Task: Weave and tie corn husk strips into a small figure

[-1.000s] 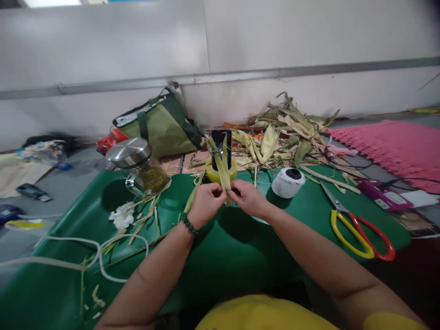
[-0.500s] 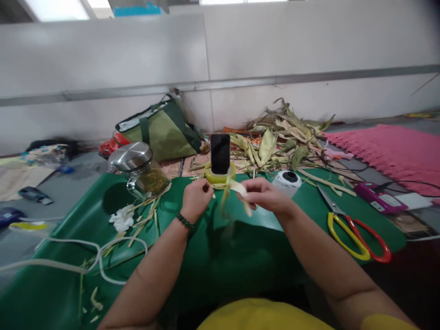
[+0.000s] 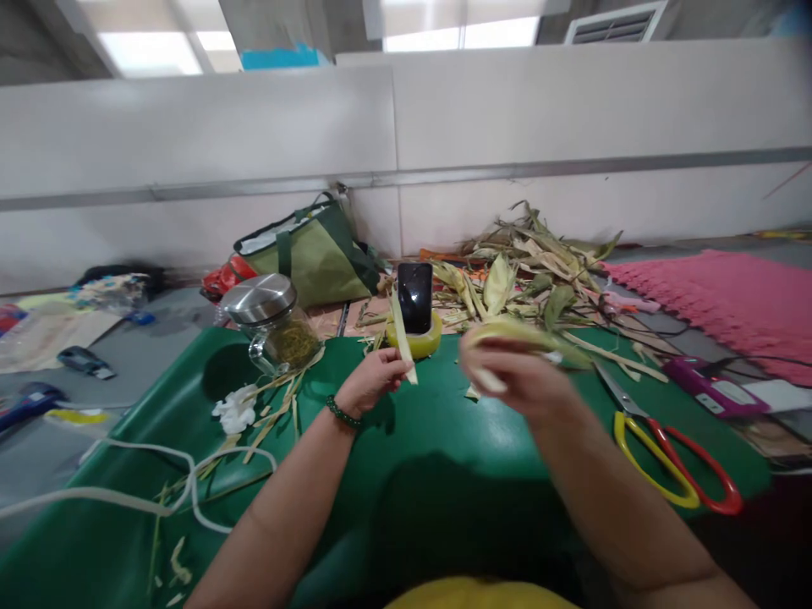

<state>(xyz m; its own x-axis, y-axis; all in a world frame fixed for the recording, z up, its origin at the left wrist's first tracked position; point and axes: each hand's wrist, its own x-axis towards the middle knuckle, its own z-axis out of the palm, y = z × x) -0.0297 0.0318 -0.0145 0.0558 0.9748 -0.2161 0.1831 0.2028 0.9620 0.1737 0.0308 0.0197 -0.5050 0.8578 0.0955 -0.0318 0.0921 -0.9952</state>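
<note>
Above the middle of a smooth, glossy green sheet [image 3: 457, 440], two bare hands apart, each with dried plant leaf. Left hand [image 3: 375, 378], dark green bead bracelet [image 3: 343, 412] at its wrist: thumb and fingers closed, pinching the lower part of a narrow, straight, pale-green strip of husk [image 3: 399, 330]. Strip tilts up and away, its upper part beside a black upright phone [image 3: 419, 296] propped at a translucent yellow ring-shaped roll [image 3: 428, 342]. Right hand [image 3: 507, 372] blurred: fingers curled around a broader, yellowish-green, bent length of husk [image 3: 517, 332], loose part trailing over the knuckles toward the right; exact fingertip contact cannot be told.

Room: bare sheet between the hands and toward the body. Left side tighter, with a crumpled white tissue [image 3: 234, 410], dry straw-like scraps [image 3: 279, 414] and a looped white cable [image 3: 194, 474]. Near the right edge, metal scissors with one yellow and one red handle [image 3: 627, 404], blades pointing away, handles nearest the body.

Textures: wrinkled, curling husks heaped [image 3: 551, 245] behind the sheet; clear glass mug with a brushed-steel lid [image 3: 295, 342], yellowish-green shreds inside; fringed pink cloth [image 3: 723, 292] at far right.
</note>
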